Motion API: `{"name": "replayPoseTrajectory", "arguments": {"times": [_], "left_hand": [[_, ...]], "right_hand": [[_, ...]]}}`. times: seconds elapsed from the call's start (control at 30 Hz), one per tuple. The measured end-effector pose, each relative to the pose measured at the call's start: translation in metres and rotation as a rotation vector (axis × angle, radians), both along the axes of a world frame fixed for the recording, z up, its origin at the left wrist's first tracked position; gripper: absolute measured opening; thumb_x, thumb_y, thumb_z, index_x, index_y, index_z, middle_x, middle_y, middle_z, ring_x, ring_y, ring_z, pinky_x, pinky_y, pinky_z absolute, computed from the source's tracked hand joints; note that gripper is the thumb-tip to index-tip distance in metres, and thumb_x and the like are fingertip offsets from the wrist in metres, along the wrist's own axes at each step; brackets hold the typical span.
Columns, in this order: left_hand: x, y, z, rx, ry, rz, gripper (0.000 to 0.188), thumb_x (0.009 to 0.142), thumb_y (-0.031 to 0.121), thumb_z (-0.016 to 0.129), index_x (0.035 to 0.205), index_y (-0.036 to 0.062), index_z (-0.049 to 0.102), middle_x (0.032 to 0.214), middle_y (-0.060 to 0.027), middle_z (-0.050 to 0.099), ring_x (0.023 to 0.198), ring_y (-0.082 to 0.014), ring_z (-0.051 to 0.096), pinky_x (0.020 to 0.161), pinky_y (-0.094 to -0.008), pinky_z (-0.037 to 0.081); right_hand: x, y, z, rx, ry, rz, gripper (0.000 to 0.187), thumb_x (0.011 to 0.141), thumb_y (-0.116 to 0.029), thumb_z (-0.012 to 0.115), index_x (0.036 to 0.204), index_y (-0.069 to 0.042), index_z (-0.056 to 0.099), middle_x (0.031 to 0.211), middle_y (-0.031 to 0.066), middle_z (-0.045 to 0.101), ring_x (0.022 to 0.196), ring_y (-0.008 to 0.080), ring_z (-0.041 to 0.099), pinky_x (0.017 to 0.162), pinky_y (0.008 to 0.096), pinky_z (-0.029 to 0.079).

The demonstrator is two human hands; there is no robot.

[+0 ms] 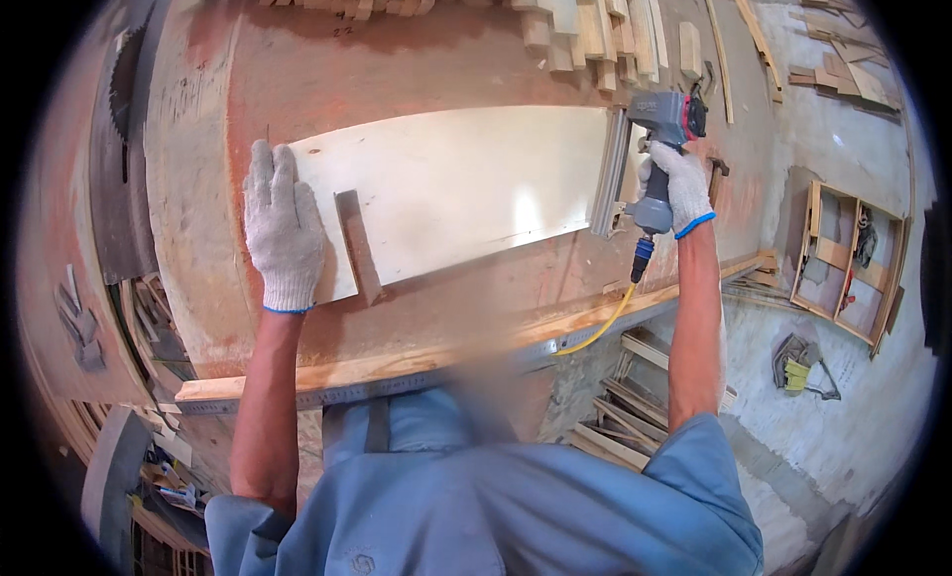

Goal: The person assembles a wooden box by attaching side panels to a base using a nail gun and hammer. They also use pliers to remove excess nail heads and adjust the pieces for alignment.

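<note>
While the left hand [285, 229], gloved, lies flat along the left end of a long white board [466, 194], fingers straight and close together, the gloved right hand [686, 187] is wrapped round the handle of a grey nail gun [654, 197] at the other end; how hard the left hand presses I cannot tell. Between the two hands, the board stretches across the reddish-brown worktable [416, 80]; a brown band [358, 244] crosses it near the left hand, though from here I cannot tell strip from slot; a grey ribbed piece [612, 174] sits at its right end, just beside the nail gun; a yellow hose [605, 326] curves down from the tool; beyond the board, wooden sticks [595, 31] are heaped.
</note>
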State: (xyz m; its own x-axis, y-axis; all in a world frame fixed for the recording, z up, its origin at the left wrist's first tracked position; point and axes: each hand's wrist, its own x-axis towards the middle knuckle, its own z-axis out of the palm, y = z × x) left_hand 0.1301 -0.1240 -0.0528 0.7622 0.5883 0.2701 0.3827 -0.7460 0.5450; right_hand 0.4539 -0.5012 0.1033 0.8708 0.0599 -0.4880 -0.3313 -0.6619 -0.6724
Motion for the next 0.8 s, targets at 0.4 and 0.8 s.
{"name": "replayPoseTrajectory", "arguments": {"times": [0.4,0.8], "left_hand": [[0.000,-0.006,0.002,0.203,0.110,0.039,0.055,0.100,0.015,0.064,0.153,0.0052,0.054,0.158,-0.0227,0.051,0.145,-0.0385,0.052,0.120,-0.0486,0.042],[-0.152,-0.168,0.171,-1.757,-0.009,-0.108,0.054,0.102,0.033,0.069,0.143,-0.0013,0.061,0.124,-0.0056,0.067,0.116,-0.0135,0.059,0.102,-0.0328,0.050]], "right_hand": [[-0.127,0.056,0.027,0.629,0.321,0.097,0.048,0.096,-0.028,0.066,0.131,0.004,0.061,0.080,0.0086,0.066,0.068,0.0235,0.067,0.065,0.0374,0.058],[-0.230,0.099,-0.030,1.012,0.983,0.583,0.071,0.075,-0.023,0.084,0.133,0.009,0.058,0.079,0.0113,0.068,0.061,0.0210,0.065,0.051,0.0352,0.052]]}}
